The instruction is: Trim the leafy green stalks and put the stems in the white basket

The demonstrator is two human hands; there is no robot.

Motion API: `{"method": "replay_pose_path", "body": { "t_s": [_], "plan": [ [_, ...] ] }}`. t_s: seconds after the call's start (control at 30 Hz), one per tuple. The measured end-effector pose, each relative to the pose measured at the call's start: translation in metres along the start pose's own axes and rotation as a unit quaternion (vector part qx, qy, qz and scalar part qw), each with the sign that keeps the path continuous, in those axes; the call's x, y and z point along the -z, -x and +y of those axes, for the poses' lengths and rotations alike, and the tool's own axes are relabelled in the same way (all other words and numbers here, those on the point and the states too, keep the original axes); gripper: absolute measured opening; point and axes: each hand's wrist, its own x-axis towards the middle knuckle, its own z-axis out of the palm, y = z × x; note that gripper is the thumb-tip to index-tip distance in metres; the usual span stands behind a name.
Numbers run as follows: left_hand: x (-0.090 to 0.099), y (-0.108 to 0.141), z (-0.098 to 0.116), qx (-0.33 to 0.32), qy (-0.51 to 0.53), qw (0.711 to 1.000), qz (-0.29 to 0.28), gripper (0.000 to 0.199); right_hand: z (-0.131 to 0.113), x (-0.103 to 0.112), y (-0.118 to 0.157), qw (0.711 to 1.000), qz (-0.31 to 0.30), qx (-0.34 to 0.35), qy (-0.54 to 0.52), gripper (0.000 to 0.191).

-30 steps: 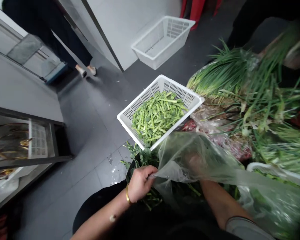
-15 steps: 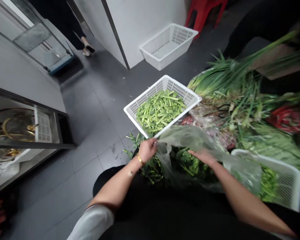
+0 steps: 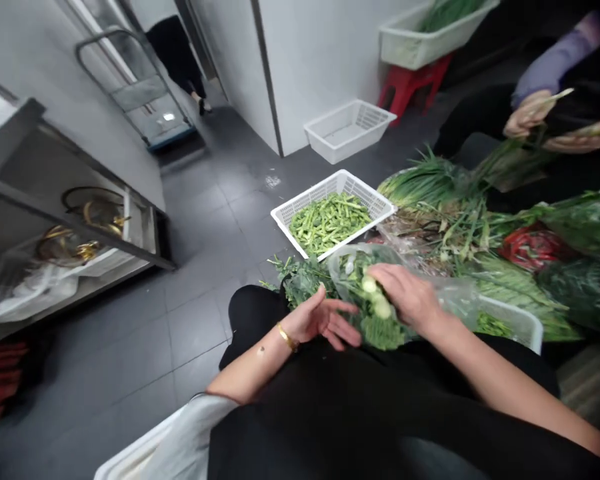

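My right hand is closed around a bunch of leafy greens, whose pale cut stem ends show beside the fingers. To its left, my left hand is held palm inward with fingers spread, holding nothing, close to the bunch but apart from it. Behind both hands lies a clear plastic bag, partly covered by the right hand. More loose leafy greens lie left of the bag. Just beyond stands a white slotted basket containing cut green stems.
Scallions, a red bag and other vegetables lie to the right, near another white basket. A co-worker's hands hold a stalk. Farther back are a white basket, a red stool and a trolley.
My left hand has let go of the plastic bag's edge and opened. My right hand has come up gripping the leafy greens. The view has shifted, showing the co-worker's hands.
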Motion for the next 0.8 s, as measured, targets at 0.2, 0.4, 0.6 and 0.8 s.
{"method": "replay_pose_path", "body": {
  "t_s": [0.2,0.4,0.6,0.8],
  "plan": [
    [0.018,-0.006,0.011,-0.224,0.134,0.949,0.177,0.04,-0.067,-0.05,-0.044,0.986,0.022,0.165,-0.001,0.048],
    [0.03,0.004,0.018,-0.261,0.131,0.936,0.197,0.023,-0.068,-0.034,-0.054,0.965,-0.037,0.159,-0.204,0.052],
    [0.019,-0.004,0.024,-0.27,0.055,0.948,0.162,0.039,-0.06,-0.034,-0.071,0.896,0.064,-0.26,-0.354,0.036],
    [0.016,-0.007,0.009,-0.312,0.039,0.917,0.245,0.041,-0.058,-0.055,-0.084,0.78,-0.08,-0.336,-0.521,0.045]
  ]
}}
